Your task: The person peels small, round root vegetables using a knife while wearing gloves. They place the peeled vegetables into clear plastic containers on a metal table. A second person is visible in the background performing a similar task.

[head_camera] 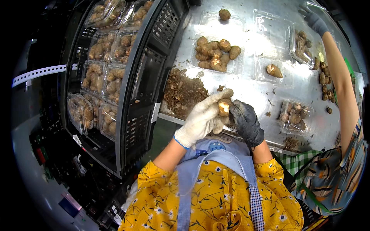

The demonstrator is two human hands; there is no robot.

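Observation:
My left hand (203,117), in a white knitted glove, holds a taro corm (224,107) with a pale bare patch over the table's near edge. Against the corm's right side are the fingers of my right hand (247,122), in a dark glove; whether they hold a tool is hidden. Beyond my hands, a clear plastic clamshell (237,65) lies open with several brown corms (215,53) in its base. One more corm (224,14) rests on its lid. To the right, another open clamshell (260,75) holds a single corm (274,71).
A black plastic crate (127,86) with packed clamshells (94,73) stands at left. Brown peelings (185,92) are heaped on the metal table (245,83). At right, a co-worker's gloved hand (315,21) reaches past a filled clamshell (300,47); another filled one (296,117) lies nearer.

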